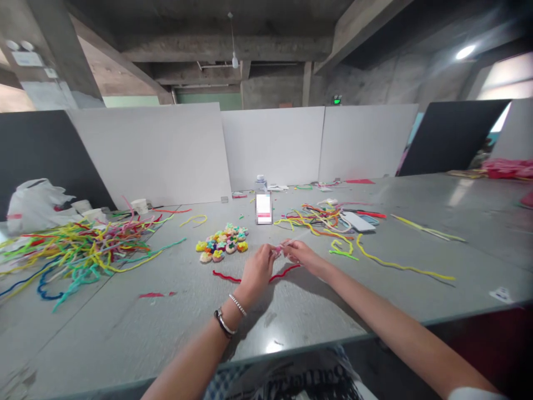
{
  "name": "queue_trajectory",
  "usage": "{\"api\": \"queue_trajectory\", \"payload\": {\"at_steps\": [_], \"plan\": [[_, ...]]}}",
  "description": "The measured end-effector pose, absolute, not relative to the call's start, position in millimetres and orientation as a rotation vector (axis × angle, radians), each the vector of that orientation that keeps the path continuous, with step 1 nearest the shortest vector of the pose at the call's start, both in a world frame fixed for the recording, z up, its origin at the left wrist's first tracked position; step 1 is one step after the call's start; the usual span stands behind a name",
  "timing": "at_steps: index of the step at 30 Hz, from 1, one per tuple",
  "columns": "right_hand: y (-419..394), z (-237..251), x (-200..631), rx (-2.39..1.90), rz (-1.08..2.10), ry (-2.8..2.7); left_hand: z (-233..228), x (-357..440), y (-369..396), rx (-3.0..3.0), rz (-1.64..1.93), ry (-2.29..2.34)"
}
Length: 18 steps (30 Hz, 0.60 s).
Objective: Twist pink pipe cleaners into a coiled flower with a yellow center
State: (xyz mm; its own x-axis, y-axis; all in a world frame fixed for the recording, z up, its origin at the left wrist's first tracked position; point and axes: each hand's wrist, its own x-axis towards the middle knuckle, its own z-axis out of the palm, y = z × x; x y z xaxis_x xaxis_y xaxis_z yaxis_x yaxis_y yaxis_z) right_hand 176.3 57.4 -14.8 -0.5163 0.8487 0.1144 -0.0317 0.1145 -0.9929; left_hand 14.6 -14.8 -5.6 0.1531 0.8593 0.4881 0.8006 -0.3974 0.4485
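Close together over the middle of the table, my left hand (261,266) and my right hand (300,253) both pinch a small pink pipe cleaner piece (278,250). A thin pale strand extends from my right fingers up to the right. Fingers partly hide the pink piece, so its exact shape is unclear. Beneath my left wrist a red pipe cleaner (285,272) lies on the grey table (187,333). Left of my hands sits a cluster of small pipe cleaner flowers (222,243) in yellow, white, pink and teal.
A big tangle of pipe cleaners (100,244) covers the left side, near a white plastic bag (35,205). More pipe cleaners (316,219) lie right of centre beside a white phone-like slab (360,221). Behind the upright phone (264,208) stands a bottle (260,182). White panels (270,147) line the back.
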Motion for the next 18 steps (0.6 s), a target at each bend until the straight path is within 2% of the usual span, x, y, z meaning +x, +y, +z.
{"api": "queue_trajectory", "payload": {"at_steps": [14,18], "plan": [[54.1,-7.0,181.2,-0.819,1.448,-1.714,12.5,14.7,-20.5,2.315,0.638,1.997],[53.1,-6.3,180.2,-0.834,1.410,-1.747,12.1,15.8,-20.9,2.336,0.616,2.011]]}}
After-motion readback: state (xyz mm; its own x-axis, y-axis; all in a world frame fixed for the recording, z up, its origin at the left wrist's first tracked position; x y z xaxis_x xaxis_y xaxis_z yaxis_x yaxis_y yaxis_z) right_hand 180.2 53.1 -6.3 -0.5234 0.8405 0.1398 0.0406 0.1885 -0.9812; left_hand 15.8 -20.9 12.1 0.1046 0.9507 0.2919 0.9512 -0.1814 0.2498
